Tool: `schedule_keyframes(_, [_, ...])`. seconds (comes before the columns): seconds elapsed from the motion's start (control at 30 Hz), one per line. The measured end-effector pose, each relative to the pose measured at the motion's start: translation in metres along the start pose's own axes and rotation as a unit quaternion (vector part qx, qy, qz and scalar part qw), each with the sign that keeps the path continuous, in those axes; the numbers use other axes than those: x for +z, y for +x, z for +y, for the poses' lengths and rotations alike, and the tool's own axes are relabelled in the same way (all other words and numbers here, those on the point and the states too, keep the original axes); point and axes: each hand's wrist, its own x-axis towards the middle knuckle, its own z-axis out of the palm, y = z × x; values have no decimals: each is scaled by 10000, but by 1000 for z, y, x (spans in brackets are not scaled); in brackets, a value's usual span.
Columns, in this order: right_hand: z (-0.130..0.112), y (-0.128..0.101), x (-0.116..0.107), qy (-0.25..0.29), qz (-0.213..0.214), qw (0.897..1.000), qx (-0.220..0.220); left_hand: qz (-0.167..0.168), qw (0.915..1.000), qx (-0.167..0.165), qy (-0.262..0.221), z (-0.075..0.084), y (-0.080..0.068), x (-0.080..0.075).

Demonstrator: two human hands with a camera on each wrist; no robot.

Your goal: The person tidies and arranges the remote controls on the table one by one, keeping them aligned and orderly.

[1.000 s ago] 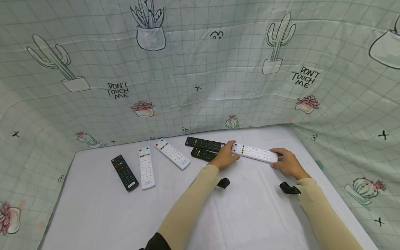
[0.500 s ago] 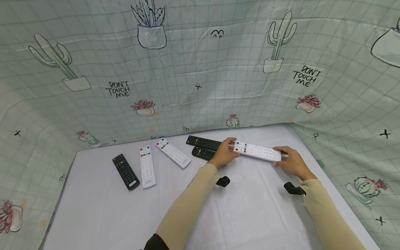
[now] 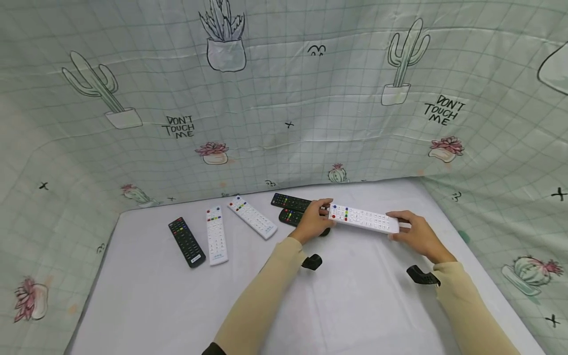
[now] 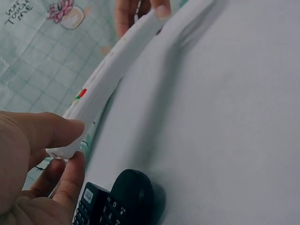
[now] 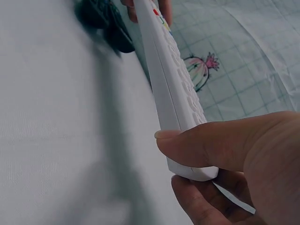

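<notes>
Both hands hold a white remote control (image 3: 364, 218) by its two ends, buttons up, over the right part of the table. My left hand (image 3: 312, 219) pinches the end near the coloured buttons between thumb and fingers. At the other end, the thumb and fingers of my right hand (image 3: 419, 236) grip it. A shadow falls on the cloth beside the remote in both wrist views. Behind and under my left hand lie two black remotes (image 3: 290, 201), partly hidden by it; the rounded end of one black remote (image 4: 133, 197) shows below that hand in the left wrist view.
To the left on the white table (image 3: 155, 305) lie a black remote (image 3: 186, 241), an upright-lying white remote (image 3: 217, 236) and a slanted white remote (image 3: 253, 217). A patterned cloth (image 3: 266, 98) hangs behind and along both sides.
The head view has shifted a little. The held white remote rises, then moves slightly left with both hands, and the near end of a black remote now shows beside my left wrist.
</notes>
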Motion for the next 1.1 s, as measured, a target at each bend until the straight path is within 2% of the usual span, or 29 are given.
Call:
schedule_keyframes(0.17, [-10, -3, 6, 52, -56, 9999, -80, 69, 9999, -125, 49, 2, -12, -9])
schedule_keyframes(0.4, [-21, -7, 17, 203, -127, 9992, -311, 171, 9998, -48, -35, 0, -29, -23])
schedule_keyframes(0.77, [-37, -7, 36, 236, -220, 9965, -766, 350, 9993, -36, -137, -11, -63, -46])
schedule_keyframes(1.1, [-53, -8, 61, 172, -291, 9948, -964, 454, 9985, -77, -304, -25, -92, -66])
